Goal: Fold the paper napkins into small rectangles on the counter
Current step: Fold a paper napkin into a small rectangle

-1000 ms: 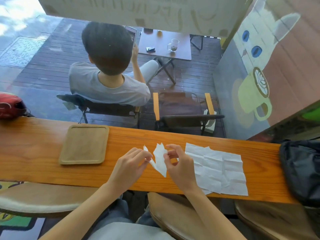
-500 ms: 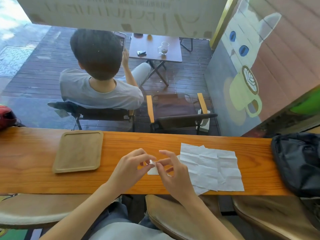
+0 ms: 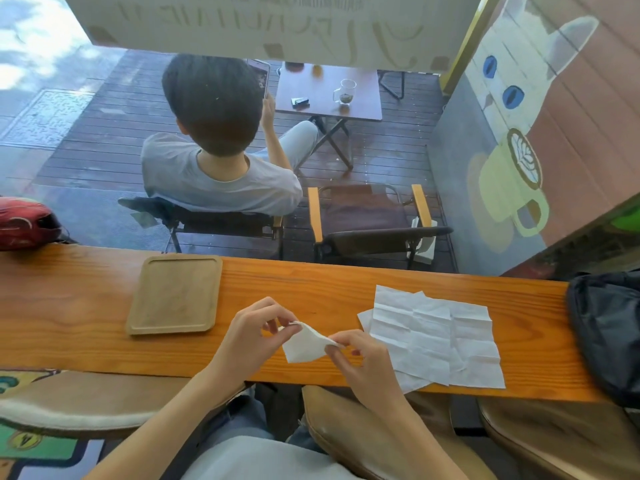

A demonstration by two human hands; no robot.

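A small white folded napkin (image 3: 304, 344) is held just above the wooden counter (image 3: 86, 320), near its front edge. My left hand (image 3: 252, 336) pinches the napkin's upper left corner between thumb and fingertips. My right hand (image 3: 363, 362) pinches its right corner. To the right, a few unfolded, creased white napkins (image 3: 440, 337) lie flat and overlapping on the counter.
A wooden tray (image 3: 175, 294) sits on the counter left of my hands. A dark bag (image 3: 609, 330) rests at the counter's right end, a red object (image 3: 24, 221) at the far left. Beyond the counter a person sits in a chair with their back to me.
The napkin has gone from a tall crumpled piece to a smaller folded one. My hands came together, then moved slightly apart with its corners pinched.
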